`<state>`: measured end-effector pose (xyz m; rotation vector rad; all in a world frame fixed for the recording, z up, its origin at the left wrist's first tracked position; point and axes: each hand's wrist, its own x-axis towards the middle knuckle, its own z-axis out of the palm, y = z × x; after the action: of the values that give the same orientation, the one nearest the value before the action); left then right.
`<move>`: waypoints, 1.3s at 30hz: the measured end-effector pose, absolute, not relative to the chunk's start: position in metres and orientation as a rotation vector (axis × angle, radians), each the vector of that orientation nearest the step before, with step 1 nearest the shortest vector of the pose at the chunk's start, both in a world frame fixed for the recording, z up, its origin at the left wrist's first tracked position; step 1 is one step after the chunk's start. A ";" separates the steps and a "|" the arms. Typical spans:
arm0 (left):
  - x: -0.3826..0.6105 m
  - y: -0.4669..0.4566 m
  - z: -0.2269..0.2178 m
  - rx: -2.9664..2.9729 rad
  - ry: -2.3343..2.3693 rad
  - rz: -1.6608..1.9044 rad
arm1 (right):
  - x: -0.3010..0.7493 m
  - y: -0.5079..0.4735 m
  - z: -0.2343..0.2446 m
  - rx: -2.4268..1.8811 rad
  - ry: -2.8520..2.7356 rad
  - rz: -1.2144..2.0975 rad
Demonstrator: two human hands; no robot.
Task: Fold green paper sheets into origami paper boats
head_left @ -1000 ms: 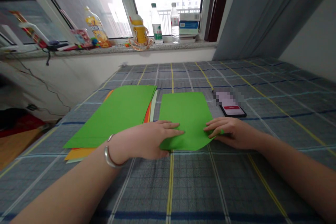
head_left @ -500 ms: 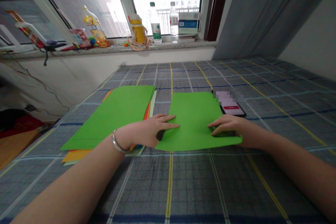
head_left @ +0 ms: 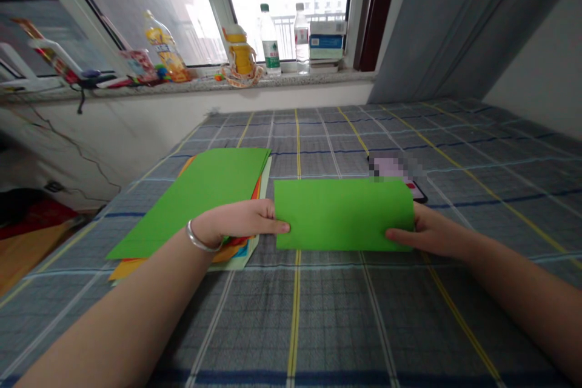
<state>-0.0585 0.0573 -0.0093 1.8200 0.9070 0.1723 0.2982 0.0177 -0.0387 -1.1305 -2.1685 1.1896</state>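
Observation:
A sheet of green paper (head_left: 341, 215) is held up between my hands, showing as a wide, low rectangle. My left hand (head_left: 248, 218), with a silver bangle (head_left: 200, 237) on its wrist, pinches the left edge, thumb on the near face. At the right edge my right hand (head_left: 427, 230) grips it the same way, its other fingers hidden behind the paper. To the left lies a stack of coloured paper (head_left: 195, 200), green on top, with orange, red, blue and pale green edges showing. My left hand is over the stack's near right corner.
A phone (head_left: 421, 191) lies behind the paper on the right, partly covered by it. Everything rests on a checked grey cloth (head_left: 336, 321). On the windowsill stand a yellow cup (head_left: 240, 57), water bottles (head_left: 271, 48), a juice bottle (head_left: 166, 51) and boxes (head_left: 326, 42).
The green paper was lying flatter, with fingers of both hands on top of it. It is now raised and tilted toward me, gripped by its two side edges, and covers more of the phone.

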 end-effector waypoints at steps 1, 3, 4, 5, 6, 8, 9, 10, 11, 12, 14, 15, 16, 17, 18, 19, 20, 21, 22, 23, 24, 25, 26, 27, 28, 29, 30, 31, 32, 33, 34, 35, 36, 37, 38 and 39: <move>-0.059 0.057 -0.007 1.811 0.896 0.119 | 0.298 0.016 -0.039 -1.140 -2.128 1.272; -0.059 0.055 -0.003 1.776 0.938 0.033 | 0.297 0.015 -0.040 -1.168 -2.063 1.404; -0.058 0.054 0.000 1.767 0.967 -0.005 | 0.297 0.015 -0.041 -1.185 -2.044 1.450; -0.057 0.053 0.002 1.764 0.992 -0.042 | 0.297 0.016 -0.042 -1.201 -2.032 1.479; -0.055 0.052 0.004 1.763 1.017 -0.077 | 0.296 0.018 -0.043 -1.221 -2.028 1.486; -0.050 0.050 0.005 1.750 1.103 -0.112 | 0.295 0.021 -0.045 -1.283 -2.032 1.444; -0.046 0.049 0.004 1.726 1.183 -0.091 | 0.295 0.024 -0.047 -1.327 -2.030 1.407; -0.043 0.049 0.003 1.690 1.268 -0.051 | 0.295 0.026 -0.048 -1.380 -2.027 1.361; -0.040 0.048 0.001 1.653 1.331 -0.022 | 0.295 0.028 -0.049 -1.439 -2.024 1.303; -0.036 0.048 -0.002 1.634 1.360 0.000 | 0.295 0.030 -0.050 -1.499 -2.025 1.235; -0.031 0.047 -0.007 1.651 1.366 0.053 | 0.296 0.033 -0.054 -1.577 -2.051 1.077; -0.029 0.046 -0.010 1.706 1.382 0.059 | 0.296 0.034 -0.055 -1.589 -2.078 0.990; -0.027 0.046 -0.013 1.785 1.427 0.052 | 0.297 0.035 -0.057 -1.584 -2.110 0.911; -0.025 0.046 -0.015 1.885 1.480 0.047 | 0.297 0.035 -0.059 -1.569 -2.139 0.840; -0.024 0.045 -0.017 1.998 1.547 0.047 | 0.297 0.036 -0.061 -1.553 -2.160 0.778; -0.023 0.044 -0.019 2.107 1.611 0.049 | 0.296 0.036 -0.063 -1.543 -2.170 0.724; -0.022 0.043 -0.020 2.204 1.661 0.054 | 0.295 0.035 -0.065 -1.547 -2.172 0.675; -0.021 0.041 -0.022 2.280 1.698 0.055 | 0.294 0.034 -0.066 -1.567 -2.162 0.625; -0.020 0.039 -0.022 2.332 1.728 0.041 | 0.291 0.033 -0.067 -1.593 -2.144 0.575; -0.019 0.038 -0.022 2.364 1.751 0.010 | 0.289 0.032 -0.068 -1.613 -2.124 0.528; -0.019 0.036 -0.022 2.386 1.768 -0.028 | 0.287 0.031 -0.068 -1.623 -2.106 0.478; -0.018 0.035 -0.022 2.407 1.779 -0.061 | 0.285 0.030 -0.068 -1.618 -2.093 0.428; -0.017 0.034 -0.021 2.434 1.781 -0.081 | 0.283 0.029 -0.068 -1.597 -2.087 0.379; -0.017 0.033 -0.020 2.469 1.772 -0.091 | 0.281 0.028 -0.068 -1.566 -2.090 0.337; -0.017 0.033 -0.020 2.512 1.756 -0.094 | 0.280 0.028 -0.068 -1.529 -2.106 0.301; -0.017 0.033 -0.020 2.555 1.741 -0.095 | 0.279 0.029 -0.068 -1.497 -2.133 0.271; -0.017 0.034 -0.020 2.593 1.727 -0.100 | 0.279 0.030 -0.068 -1.468 -2.170 0.252; -0.017 0.035 -0.021 2.620 1.719 -0.110 | 0.279 0.031 -0.068 -1.447 -2.210 0.239; -0.017 0.036 -0.023 2.632 1.719 -0.119 | 0.280 0.033 -0.069 -1.436 -2.247 0.225; -0.018 0.037 -0.024 2.628 1.728 -0.118 | 0.280 0.035 -0.070 -1.434 -2.277 0.209; -0.018 0.038 -0.027 2.613 1.742 -0.102 | 0.281 0.037 -0.072 -1.439 -2.294 0.191; -0.018 0.040 -0.029 2.594 1.756 -0.075 | 0.281 0.039 -0.073 -1.445 -2.302 0.172; -0.018 0.041 -0.031 2.578 1.769 -0.040 | 0.281 0.040 -0.074 -1.450 -2.304 0.150; -0.019 0.043 -0.034 2.564 1.782 -0.005 | 0.281 0.041 -0.075 -1.454 -2.305 0.129; -0.020 0.045 -0.036 2.555 1.791 0.028 | 0.281 0.043 -0.075 -1.461 -2.307 0.110; -0.020 0.046 -0.037 2.550 1.791 0.057 | 0.281 0.043 -0.075 -1.471 -2.313 0.095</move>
<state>-0.0202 0.0465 -0.0374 2.5504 1.7912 0.0574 0.2805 0.0433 -0.0749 -1.4708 -2.3125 0.0953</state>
